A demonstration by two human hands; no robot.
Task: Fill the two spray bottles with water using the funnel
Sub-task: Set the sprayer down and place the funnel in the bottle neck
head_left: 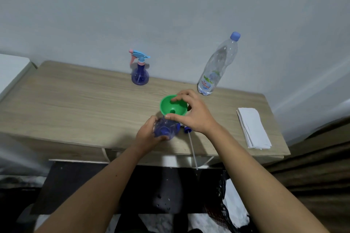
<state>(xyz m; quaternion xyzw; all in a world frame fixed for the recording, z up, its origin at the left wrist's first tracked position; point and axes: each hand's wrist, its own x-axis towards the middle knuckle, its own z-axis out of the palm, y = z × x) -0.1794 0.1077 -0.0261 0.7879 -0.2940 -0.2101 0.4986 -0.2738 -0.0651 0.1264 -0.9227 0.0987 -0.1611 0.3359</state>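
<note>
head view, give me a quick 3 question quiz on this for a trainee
1. True or false: the water bottle at the back of the table has its cap on.
2. Which hand holds the green funnel?
A. left hand
B. right hand
C. neither
3. Fill in: the spray bottle by the wall has its ____ head on, while the near spray bottle has its head off.

Key
1. True: the blue cap sits on the neck.
2. B: the right hand pinches the funnel's rim, while the left hand grips the near spray bottle.
3. Trigger: the removed head and tube lie on the table beside the near bottle.
</note>
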